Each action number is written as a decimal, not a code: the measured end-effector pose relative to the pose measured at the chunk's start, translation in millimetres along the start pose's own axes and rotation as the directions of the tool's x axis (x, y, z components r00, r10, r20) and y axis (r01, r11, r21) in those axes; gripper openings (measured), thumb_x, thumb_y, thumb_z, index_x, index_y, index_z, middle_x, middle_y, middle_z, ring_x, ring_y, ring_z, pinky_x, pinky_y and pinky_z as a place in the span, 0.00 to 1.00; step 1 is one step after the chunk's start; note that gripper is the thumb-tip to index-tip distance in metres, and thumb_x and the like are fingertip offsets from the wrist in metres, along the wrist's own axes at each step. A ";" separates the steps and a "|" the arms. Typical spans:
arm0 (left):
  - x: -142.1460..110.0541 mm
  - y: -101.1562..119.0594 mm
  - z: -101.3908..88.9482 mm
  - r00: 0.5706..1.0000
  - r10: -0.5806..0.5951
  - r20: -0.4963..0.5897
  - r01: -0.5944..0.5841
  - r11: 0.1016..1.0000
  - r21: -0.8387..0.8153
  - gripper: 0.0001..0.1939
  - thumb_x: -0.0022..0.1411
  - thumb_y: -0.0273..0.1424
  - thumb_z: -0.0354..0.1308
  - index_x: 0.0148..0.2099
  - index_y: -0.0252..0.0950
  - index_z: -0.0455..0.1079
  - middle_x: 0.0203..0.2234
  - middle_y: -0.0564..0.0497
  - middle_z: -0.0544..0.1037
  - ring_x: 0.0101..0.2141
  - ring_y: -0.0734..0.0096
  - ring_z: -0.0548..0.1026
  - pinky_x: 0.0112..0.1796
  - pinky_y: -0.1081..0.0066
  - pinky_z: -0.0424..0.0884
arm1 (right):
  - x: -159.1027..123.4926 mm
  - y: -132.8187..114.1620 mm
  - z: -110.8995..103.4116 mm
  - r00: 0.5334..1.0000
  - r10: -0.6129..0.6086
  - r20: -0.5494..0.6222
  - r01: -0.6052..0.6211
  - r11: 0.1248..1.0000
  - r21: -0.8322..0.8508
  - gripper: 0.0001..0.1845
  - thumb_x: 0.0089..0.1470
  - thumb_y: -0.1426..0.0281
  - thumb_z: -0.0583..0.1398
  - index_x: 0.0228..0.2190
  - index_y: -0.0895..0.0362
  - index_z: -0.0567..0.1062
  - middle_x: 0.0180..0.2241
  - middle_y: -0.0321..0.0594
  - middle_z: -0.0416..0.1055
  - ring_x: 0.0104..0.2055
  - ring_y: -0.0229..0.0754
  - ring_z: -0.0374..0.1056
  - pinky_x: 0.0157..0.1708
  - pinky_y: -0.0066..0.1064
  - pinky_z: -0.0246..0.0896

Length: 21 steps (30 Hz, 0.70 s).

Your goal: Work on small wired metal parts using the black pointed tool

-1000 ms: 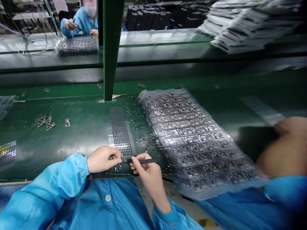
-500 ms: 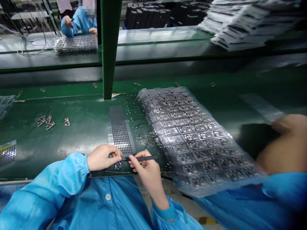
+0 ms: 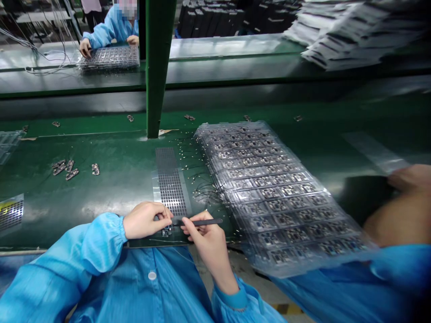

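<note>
My left hand [image 3: 146, 220] pinches a small circuit board [image 3: 166, 231] close to the bench's front edge, its fingers covering part of the board. In my right hand [image 3: 205, 233] are black tweezers [image 3: 210, 221], their tips pointing left at the board; the tips are too small to make out clearly. Just beyond both hands lies a sheet of small dark stickers [image 3: 170, 179] on clear backing. To the right of my right hand is a stack of clear plastic trays [image 3: 289, 193] filled with circuit boards, thin wires hanging off its left side.
Several loose circuit boards [image 3: 69, 166] lie on the left of the bench, others along the green strip behind. A green post [image 3: 158, 67] rises ahead. At right is a co-worker's blurred hand [image 3: 400, 202]; across the line another person [image 3: 114, 27] handles a tray.
My hands hold nearly the same pose on the board and tweezers. The person across the line has lowered one hand to the tray there. The view has shifted slightly.
</note>
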State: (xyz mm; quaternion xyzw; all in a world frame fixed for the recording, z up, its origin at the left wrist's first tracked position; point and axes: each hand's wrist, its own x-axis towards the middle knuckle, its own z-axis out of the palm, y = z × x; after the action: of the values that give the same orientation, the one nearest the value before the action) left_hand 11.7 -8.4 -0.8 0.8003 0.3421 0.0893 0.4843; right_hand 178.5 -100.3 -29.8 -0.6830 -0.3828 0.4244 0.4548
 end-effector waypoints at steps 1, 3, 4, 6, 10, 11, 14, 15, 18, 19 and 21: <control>0.0 -0.1 0.1 1.000 0.001 -0.002 -0.001 1.000 -0.001 0.06 0.58 0.28 0.55 0.29 0.34 0.70 0.35 0.52 0.78 0.34 0.72 0.75 0.37 0.74 0.67 | -0.1 -0.1 0.1 1.000 0.007 -0.003 -0.007 1.000 0.011 0.17 0.46 0.55 0.63 0.24 0.56 0.68 0.20 0.40 0.74 0.23 0.44 0.73 0.19 0.27 0.66; 0.1 -0.3 0.4 1.000 0.000 -0.002 0.000 1.000 0.002 0.06 0.58 0.29 0.55 0.30 0.34 0.70 0.34 0.52 0.78 0.34 0.72 0.75 0.37 0.74 0.67 | 0.1 -0.5 -0.2 1.000 0.009 -0.010 -0.009 0.999 0.049 0.17 0.46 0.56 0.64 0.24 0.56 0.69 0.19 0.40 0.74 0.23 0.44 0.73 0.18 0.27 0.67; 0.1 -0.4 0.6 1.000 -0.002 -0.002 0.002 1.000 0.004 0.06 0.58 0.29 0.55 0.30 0.34 0.70 0.34 0.52 0.78 0.33 0.72 0.75 0.37 0.74 0.67 | 0.4 -0.8 -0.9 1.000 0.001 -0.012 -0.001 0.997 0.079 0.17 0.45 0.56 0.65 0.24 0.57 0.69 0.19 0.40 0.74 0.23 0.44 0.73 0.18 0.27 0.67; 0.4 -0.4 1.0 1.000 -0.007 0.000 0.007 1.000 0.000 0.06 0.58 0.29 0.55 0.30 0.34 0.70 0.34 0.51 0.78 0.33 0.72 0.75 0.36 0.75 0.67 | 1.4 -1.1 -3.4 1.000 -0.023 -0.017 0.026 0.987 0.156 0.17 0.44 0.57 0.66 0.23 0.57 0.69 0.19 0.39 0.73 0.22 0.42 0.72 0.20 0.27 0.68; 3.1 -1.0 -0.4 0.999 -0.040 0.013 0.041 0.998 -0.055 0.07 0.57 0.29 0.55 0.29 0.33 0.70 0.34 0.50 0.79 0.33 0.71 0.75 0.36 0.74 0.68 | 4.2 -0.4 -9.3 0.997 -0.064 -0.042 0.074 0.954 0.289 0.15 0.46 0.59 0.65 0.22 0.57 0.70 0.19 0.37 0.73 0.21 0.39 0.71 0.22 0.27 0.69; 4.2 -1.3 -1.4 0.998 -0.057 0.026 0.059 0.995 -0.085 0.07 0.57 0.29 0.56 0.29 0.33 0.70 0.34 0.50 0.79 0.33 0.71 0.75 0.36 0.75 0.68 | 5.0 -0.1 -9.7 0.996 -0.071 -0.052 0.083 0.949 0.304 0.15 0.46 0.60 0.65 0.22 0.57 0.70 0.19 0.36 0.73 0.21 0.39 0.71 0.23 0.27 0.69; 8.1 -1.6 -4.5 0.989 -0.123 0.080 0.136 0.973 -0.186 0.07 0.57 0.31 0.56 0.31 0.32 0.70 0.30 0.50 0.78 0.30 0.73 0.74 0.32 0.76 0.68 | 7.3 0.4 -6.8 0.994 -0.073 -0.078 0.095 0.943 0.320 0.14 0.47 0.61 0.65 0.23 0.57 0.70 0.19 0.35 0.73 0.22 0.38 0.72 0.24 0.27 0.69; 9.2 -1.5 -5.3 0.984 -0.150 0.097 0.168 0.962 -0.217 0.07 0.56 0.31 0.56 0.31 0.32 0.70 0.27 0.51 0.77 0.27 0.74 0.73 0.30 0.76 0.67 | 7.9 0.5 -4.9 0.994 -0.073 -0.077 0.094 0.943 0.320 0.13 0.47 0.61 0.65 0.23 0.56 0.70 0.19 0.34 0.73 0.22 0.38 0.71 0.25 0.27 0.70; 10.8 -0.7 -6.4 0.966 -0.217 0.137 0.250 0.921 -0.299 0.07 0.56 0.31 0.55 0.29 0.32 0.67 0.19 0.55 0.72 0.22 0.77 0.70 0.25 0.77 0.65 | 9.2 1.5 0.7 0.995 -0.083 -0.062 0.098 0.946 0.308 0.12 0.48 0.63 0.65 0.24 0.56 0.69 0.20 0.35 0.73 0.22 0.38 0.71 0.26 0.28 0.70; 10.9 -0.3 -6.4 0.963 -0.229 0.145 0.264 0.910 -0.320 0.07 0.56 0.31 0.55 0.29 0.32 0.66 0.18 0.56 0.71 0.21 0.77 0.70 0.25 0.77 0.65 | 9.5 1.9 1.9 0.994 -0.088 -0.059 0.102 0.949 0.299 0.12 0.48 0.63 0.65 0.24 0.56 0.69 0.20 0.35 0.73 0.23 0.38 0.72 0.27 0.28 0.71; 10.6 0.2 -6.2 0.960 -0.238 0.150 0.276 0.901 -0.334 0.07 0.56 0.31 0.54 0.28 0.32 0.65 0.18 0.57 0.70 0.21 0.77 0.71 0.25 0.78 0.65 | 9.6 2.4 3.2 0.994 -0.091 -0.062 0.105 0.953 0.286 0.12 0.48 0.63 0.65 0.24 0.56 0.69 0.21 0.35 0.73 0.23 0.39 0.72 0.27 0.29 0.71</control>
State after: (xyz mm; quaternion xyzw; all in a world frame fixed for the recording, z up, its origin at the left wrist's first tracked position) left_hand 16.8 2.7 0.5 0.6520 0.3973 0.0421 0.6444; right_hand 179.2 -91.3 -35.0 -0.5996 -0.3391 0.4361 0.5790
